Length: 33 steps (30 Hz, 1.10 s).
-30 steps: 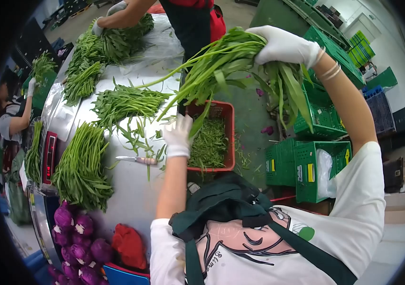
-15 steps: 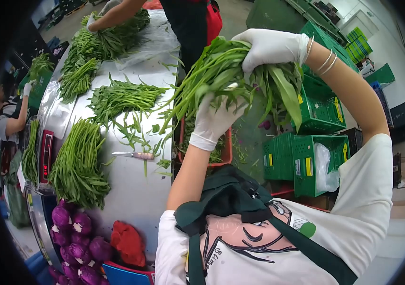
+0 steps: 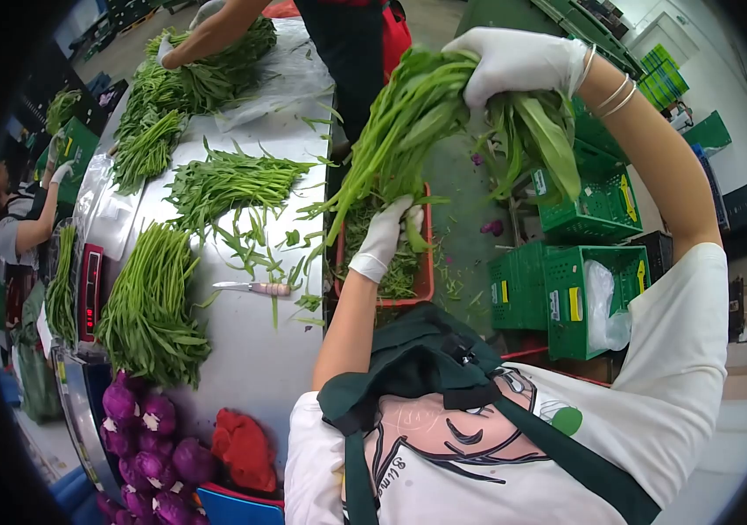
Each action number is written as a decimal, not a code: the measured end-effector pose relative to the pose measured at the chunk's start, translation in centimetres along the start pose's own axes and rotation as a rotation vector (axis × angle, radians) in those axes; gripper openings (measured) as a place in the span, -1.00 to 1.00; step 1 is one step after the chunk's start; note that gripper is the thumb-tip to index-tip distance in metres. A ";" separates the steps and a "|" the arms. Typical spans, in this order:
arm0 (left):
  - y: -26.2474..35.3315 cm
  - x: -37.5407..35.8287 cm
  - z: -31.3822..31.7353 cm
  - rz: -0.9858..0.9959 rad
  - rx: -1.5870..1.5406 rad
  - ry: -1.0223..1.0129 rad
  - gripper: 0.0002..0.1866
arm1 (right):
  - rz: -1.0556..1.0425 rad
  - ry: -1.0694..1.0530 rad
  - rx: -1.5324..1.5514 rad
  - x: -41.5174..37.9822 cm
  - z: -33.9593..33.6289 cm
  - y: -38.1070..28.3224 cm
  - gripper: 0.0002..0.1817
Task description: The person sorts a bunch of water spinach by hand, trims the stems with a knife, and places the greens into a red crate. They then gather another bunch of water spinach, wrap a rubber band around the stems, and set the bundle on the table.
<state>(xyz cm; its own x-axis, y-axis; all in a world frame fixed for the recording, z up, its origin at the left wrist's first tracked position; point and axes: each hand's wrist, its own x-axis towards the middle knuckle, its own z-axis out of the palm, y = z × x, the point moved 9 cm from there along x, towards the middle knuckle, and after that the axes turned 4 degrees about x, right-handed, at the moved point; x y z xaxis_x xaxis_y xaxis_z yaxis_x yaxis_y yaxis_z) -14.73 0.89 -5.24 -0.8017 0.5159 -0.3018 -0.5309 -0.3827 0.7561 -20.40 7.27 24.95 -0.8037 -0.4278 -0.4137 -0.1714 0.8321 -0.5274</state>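
My right hand (image 3: 518,66), in a white glove, grips a bunch of long leafy greens (image 3: 413,114) and holds it up beside the metal table. The stems point down and left, and broad leaves hang on the right. Below the bunch is my left hand (image 3: 386,234), also gloved, with its fingers curled at some leaves over a red crate (image 3: 426,278); what they hold is too small to name. On the table (image 3: 242,350), a knife (image 3: 255,288) lies beside loose leaves, a leafy pile (image 3: 238,182) and a stemmed bundle (image 3: 150,302).
Purple onions (image 3: 156,468) and a red cloth (image 3: 243,448) are at the near end. A scale (image 3: 91,293) stands on the left edge. A co-worker (image 3: 233,22) handles greens at the far end; another person (image 3: 30,232) is at left. Green crates (image 3: 596,302) stand right.
My right hand has raised the bunch slightly and moved it right. My left hand has dropped away from the bunch, down over the red crate, and its fingers have closed more.
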 end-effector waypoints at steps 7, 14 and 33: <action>-13.0 1.0 -13.4 -0.310 0.233 0.473 -0.69 | 0.096 0.082 0.123 -1.8 -3.6 -0.2 -0.65; -4.1 -0.3 -8.6 -0.316 1.421 0.298 0.22 | 0.060 0.080 0.160 -1.6 -3.5 0.4 -0.69; 9.2 -2.9 -4.4 0.634 0.190 0.372 -0.50 | 0.108 0.065 -0.004 -4.1 -2.4 -1.0 -0.30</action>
<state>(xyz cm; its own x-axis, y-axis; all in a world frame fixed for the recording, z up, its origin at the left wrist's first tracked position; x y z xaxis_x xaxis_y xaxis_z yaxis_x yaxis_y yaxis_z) -18.48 -7.51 0.03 -0.9953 -0.0639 0.0734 0.0917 -0.3637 0.9270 -18.30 9.02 28.96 -0.8527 -0.3121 -0.4189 -0.0842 0.8735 -0.4794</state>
